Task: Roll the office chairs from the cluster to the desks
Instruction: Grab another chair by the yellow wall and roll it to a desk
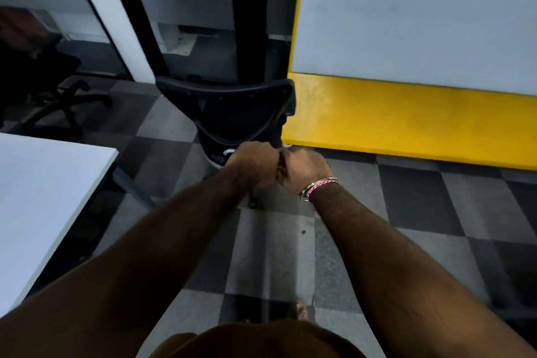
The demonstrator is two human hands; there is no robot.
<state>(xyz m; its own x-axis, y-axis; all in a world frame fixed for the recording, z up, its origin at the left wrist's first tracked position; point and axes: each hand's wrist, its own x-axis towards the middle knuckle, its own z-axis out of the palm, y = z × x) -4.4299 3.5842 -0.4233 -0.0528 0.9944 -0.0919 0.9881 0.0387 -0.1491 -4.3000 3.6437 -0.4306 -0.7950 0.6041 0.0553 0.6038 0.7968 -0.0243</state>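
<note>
A black office chair (232, 107) stands straight ahead of me on the chequered carpet, close against the corner of a yellow-edged desk (406, 122). Both my arms reach forward to it. My left hand (252, 164) and my right hand (305, 167) sit side by side, knuckles up, fingers curled round a dark part at the near edge of the chair. What exactly they grip is hidden under the hands. A bracelet circles my right wrist. The chair's base and wheels are mostly out of sight beneath it.
A second black office chair (43, 78) with a star base stands at the far left. A white desk (43, 197) fills the near left. Black posts and a white panel (110, 23) rise behind the chair. Grey chequered carpet (421, 227) spreads to the right.
</note>
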